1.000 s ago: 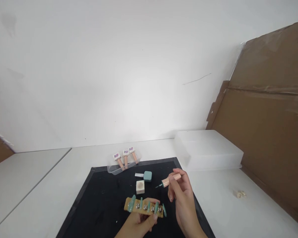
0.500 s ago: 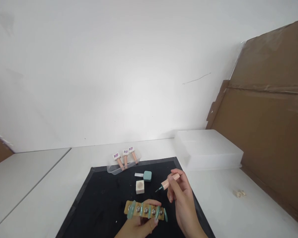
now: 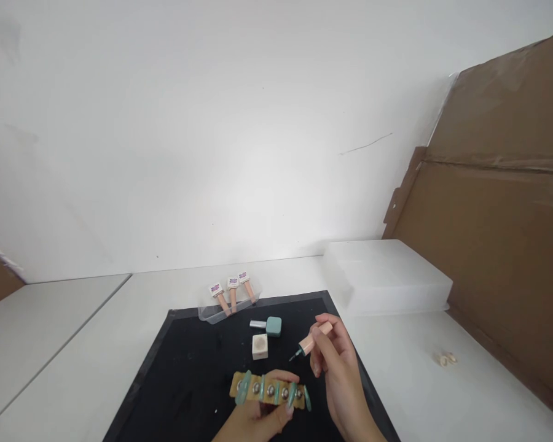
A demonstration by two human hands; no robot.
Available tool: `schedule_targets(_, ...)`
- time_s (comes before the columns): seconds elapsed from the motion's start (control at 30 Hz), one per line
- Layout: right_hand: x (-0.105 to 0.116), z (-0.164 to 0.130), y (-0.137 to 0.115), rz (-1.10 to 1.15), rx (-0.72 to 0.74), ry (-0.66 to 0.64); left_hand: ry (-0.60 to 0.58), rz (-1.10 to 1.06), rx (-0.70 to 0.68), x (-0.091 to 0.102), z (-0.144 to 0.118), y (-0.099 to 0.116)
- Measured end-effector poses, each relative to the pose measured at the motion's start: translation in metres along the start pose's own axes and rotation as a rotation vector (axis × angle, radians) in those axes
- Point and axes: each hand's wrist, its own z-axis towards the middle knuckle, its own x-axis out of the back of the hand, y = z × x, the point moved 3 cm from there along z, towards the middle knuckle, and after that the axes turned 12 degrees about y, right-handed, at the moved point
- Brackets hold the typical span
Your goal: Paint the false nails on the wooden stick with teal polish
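Observation:
My left hand (image 3: 262, 423) grips a yellowish nail-tip display stand (image 3: 253, 388) near the front of the black mat. Several green false nails (image 3: 244, 389) are mounted along the stand, with round silver studs between them. Between the thumb and fingers of my right hand (image 3: 338, 368) is a peach nail polish brush (image 3: 316, 339), its green-coated tip pointing down and left, above the mat and apart from the nails. A small white square bottle (image 3: 260, 347) sits beyond the stand. Behind it lies a green bottle with a silver cap (image 3: 273, 326).
A clear tray (image 3: 214, 317) at the mat's back edge holds three peach-handled bottles (image 3: 223, 302) with labelled white ends. To the right stand a translucent white box (image 3: 391, 279) and a cardboard panel (image 3: 498, 227). Small cream-coloured pieces (image 3: 445, 359) lie on the white table.
Both hands keep nearly the same place and grip. The brush tip has shifted very slightly downward; the bottles and tray stay where they were.

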Motion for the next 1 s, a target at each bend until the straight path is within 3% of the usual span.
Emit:
schedule_targets(0.3,0.0,0.0,0.0,-0.001,-0.006,0.0,0.153,-0.098,0.051,0.0,0.001,-0.003)
schedule_targets(0.8,-0.001,-0.001,-0.007,0.029,-0.042,0.077,0.068,-0.261,0.083,0.004,0.004,0.003)
schedule_targets(1.0,-0.001,0.003,0.003,0.19,-0.256,-0.029,0.054,-0.394,0.152,0.007,0.007,-0.004)
